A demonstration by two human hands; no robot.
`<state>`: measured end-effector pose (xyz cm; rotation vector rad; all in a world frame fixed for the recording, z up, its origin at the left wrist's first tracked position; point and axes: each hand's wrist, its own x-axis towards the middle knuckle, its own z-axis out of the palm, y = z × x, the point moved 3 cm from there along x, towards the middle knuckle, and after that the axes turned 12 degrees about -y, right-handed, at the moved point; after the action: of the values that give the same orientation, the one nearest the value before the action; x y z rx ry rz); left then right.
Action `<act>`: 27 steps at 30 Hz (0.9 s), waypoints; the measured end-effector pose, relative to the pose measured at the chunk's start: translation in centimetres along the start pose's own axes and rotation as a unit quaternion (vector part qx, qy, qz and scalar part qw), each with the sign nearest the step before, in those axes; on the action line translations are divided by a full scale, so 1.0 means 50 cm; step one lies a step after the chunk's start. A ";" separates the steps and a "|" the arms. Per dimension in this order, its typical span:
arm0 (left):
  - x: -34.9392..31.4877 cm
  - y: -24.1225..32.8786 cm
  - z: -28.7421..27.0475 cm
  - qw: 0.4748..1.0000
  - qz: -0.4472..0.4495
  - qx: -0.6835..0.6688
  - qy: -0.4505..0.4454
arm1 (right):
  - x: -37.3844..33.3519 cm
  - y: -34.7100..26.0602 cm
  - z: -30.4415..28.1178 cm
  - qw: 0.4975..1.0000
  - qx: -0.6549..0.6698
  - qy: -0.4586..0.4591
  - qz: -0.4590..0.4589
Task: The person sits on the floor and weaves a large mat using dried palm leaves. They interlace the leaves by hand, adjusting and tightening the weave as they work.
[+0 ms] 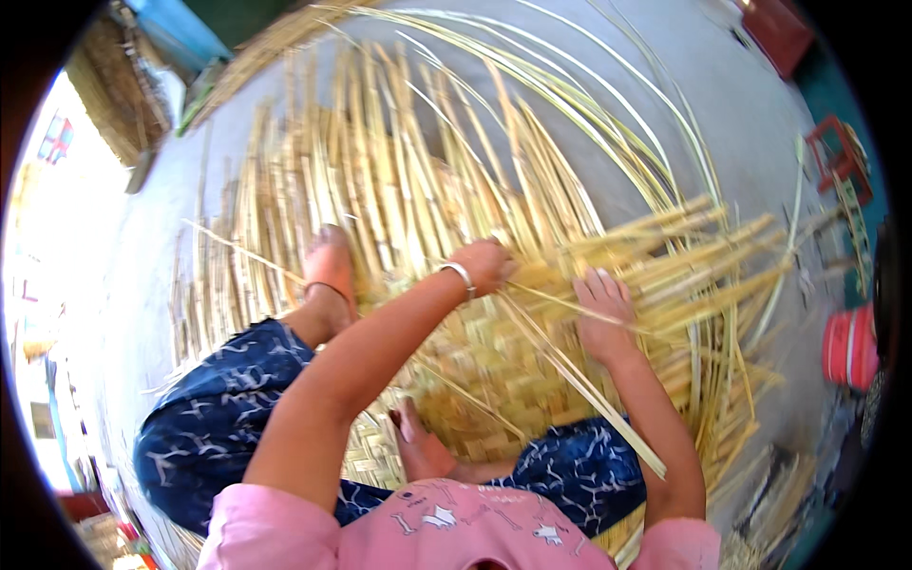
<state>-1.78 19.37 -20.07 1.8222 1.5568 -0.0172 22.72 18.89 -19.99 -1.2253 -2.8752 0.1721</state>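
A partly woven mat (494, 370) of flat yellow split-cane strips lies on the floor under me, in a checked weave. At its far edge my left hand (483, 266), with a silver bangle on the wrist, is closed around a cane strip (579, 380) whose long ends slant down to the right. To its right, my right hand (605, 309) rests on the strips at the weave's edge, fingers stretched out and flat. Unwoven strips (380, 171) fan out beyond my hands, and others (703, 256) stick out to the right.
My bare feet (330, 261) press on the mat. Long thin pale strips (570, 71) curve across the grey floor (722, 114). On the right stand a small red stool (839, 157) and a pink-red container (848, 349). Blue and brown objects stand at the far left.
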 end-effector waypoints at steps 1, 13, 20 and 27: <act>0.010 -0.001 -0.018 0.999 -0.038 -0.018 -0.021 | 0.002 -0.009 -0.012 1.000 0.011 -0.002 0.003; 0.056 -0.082 -0.068 0.968 -0.089 -0.197 0.131 | -0.057 -0.031 -0.115 0.872 0.470 -0.075 0.119; 0.068 -0.072 -0.092 0.943 -0.102 -0.185 0.258 | -0.062 -0.060 -0.098 0.862 0.482 -0.111 0.106; 0.023 -0.169 -0.132 0.915 -0.200 -0.099 0.336 | -0.053 -0.029 -0.113 0.900 0.415 -0.091 0.095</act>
<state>-11.60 23.83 -20.05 1.3800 2.2880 0.6138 23.83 16.55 -14.15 -1.2931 -2.2967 1.3988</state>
